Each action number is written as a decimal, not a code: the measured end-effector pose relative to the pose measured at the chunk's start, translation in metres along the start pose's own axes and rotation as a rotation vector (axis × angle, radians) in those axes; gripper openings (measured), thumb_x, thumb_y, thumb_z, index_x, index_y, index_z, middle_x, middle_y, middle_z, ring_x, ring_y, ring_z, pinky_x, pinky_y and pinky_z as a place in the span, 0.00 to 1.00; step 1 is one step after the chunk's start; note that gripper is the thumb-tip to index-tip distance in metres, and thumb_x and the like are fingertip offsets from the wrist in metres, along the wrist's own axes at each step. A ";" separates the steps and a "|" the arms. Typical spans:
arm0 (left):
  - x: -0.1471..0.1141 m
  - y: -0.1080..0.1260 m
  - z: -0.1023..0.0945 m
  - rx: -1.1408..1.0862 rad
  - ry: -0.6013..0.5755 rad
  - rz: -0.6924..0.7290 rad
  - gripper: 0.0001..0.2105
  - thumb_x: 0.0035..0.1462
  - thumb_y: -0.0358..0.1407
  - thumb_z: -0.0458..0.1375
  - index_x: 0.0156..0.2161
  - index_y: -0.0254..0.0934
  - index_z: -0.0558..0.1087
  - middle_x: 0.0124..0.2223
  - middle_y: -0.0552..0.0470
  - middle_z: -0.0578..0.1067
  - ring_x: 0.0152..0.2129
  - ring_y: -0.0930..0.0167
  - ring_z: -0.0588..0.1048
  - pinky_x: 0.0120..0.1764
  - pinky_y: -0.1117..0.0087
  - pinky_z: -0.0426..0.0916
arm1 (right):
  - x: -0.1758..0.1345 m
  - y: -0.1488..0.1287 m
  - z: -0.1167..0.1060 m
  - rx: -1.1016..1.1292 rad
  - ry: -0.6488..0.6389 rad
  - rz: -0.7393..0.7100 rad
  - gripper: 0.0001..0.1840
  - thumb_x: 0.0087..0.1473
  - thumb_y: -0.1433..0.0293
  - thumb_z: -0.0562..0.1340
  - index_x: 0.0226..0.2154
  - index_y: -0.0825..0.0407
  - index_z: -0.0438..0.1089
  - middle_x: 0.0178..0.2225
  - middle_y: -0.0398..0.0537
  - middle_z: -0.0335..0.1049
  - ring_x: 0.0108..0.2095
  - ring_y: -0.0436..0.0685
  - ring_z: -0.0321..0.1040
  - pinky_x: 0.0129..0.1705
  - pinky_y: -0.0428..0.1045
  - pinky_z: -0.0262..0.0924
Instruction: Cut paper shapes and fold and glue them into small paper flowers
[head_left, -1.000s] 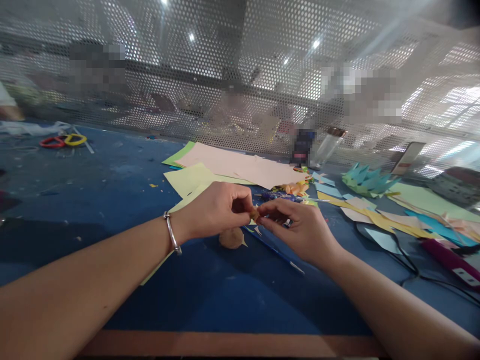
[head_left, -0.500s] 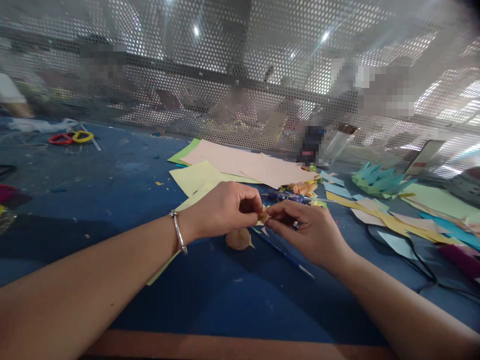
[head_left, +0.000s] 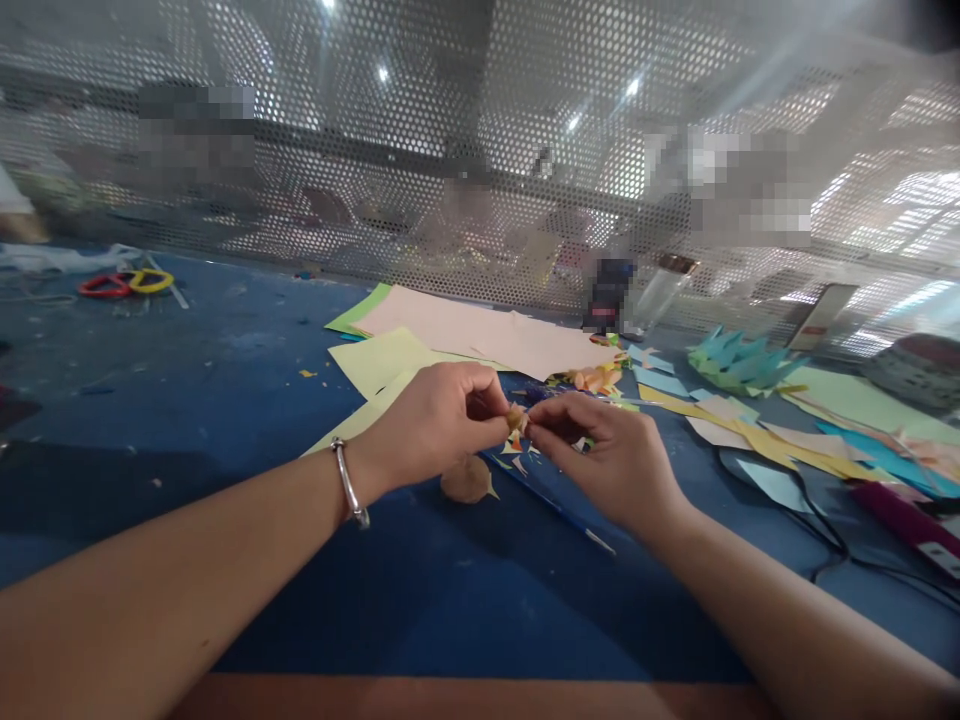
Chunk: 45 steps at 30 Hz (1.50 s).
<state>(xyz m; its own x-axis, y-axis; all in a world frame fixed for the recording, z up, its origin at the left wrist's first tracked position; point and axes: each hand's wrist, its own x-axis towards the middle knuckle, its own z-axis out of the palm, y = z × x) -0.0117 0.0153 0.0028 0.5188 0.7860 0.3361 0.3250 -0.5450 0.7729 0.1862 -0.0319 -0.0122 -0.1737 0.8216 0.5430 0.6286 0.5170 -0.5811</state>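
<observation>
Above the blue tabletop (head_left: 450, 600), both hands meet around a small yellow-and-peach piece (head_left: 516, 418), which looks like curled paper. My left hand (head_left: 446, 415) pinches its left side between thumb and fingers; a silver bangle (head_left: 349, 483) is on that wrist. From the right, my right hand (head_left: 619, 445) pinches the other side with thumb and forefinger. Fingers cover part of the piece. Below the left hand lies a round brown disc (head_left: 465, 482) with a pale pointed scrap at its edge. A thin blue stick (head_left: 562, 510) with a pale tip lies beside the disc.
Pink sheets (head_left: 480, 328) and pale green paper (head_left: 382, 362) lie behind the hands. To the right are coloured strips (head_left: 757, 435), fringed turquoise paper (head_left: 742, 362) and a purple tool (head_left: 896, 515) by a black cord. Red-and-yellow-handled scissors (head_left: 105, 287) lie far left. Perforated metal (head_left: 337, 180) stands behind.
The view has shifted slightly, so most things appear a little further left. Both hands keep their pinch on the small piece, and more of it shows between the fingertips.
</observation>
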 end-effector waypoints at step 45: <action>0.001 0.000 -0.003 0.007 -0.047 0.007 0.05 0.56 0.34 0.60 0.36 0.36 0.78 0.33 0.49 0.81 0.30 0.69 0.78 0.34 0.70 0.72 | 0.000 0.004 0.002 0.022 -0.011 0.007 0.06 0.56 0.72 0.64 0.39 0.49 0.71 0.31 0.41 0.79 0.32 0.51 0.76 0.34 0.45 0.67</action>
<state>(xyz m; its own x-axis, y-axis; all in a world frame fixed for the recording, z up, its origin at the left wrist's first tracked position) -0.0136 0.0168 0.0045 0.5580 0.7674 0.3158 0.3263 -0.5528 0.7668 0.1870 -0.0295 -0.0160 -0.1777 0.8279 0.5320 0.6127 0.5162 -0.5985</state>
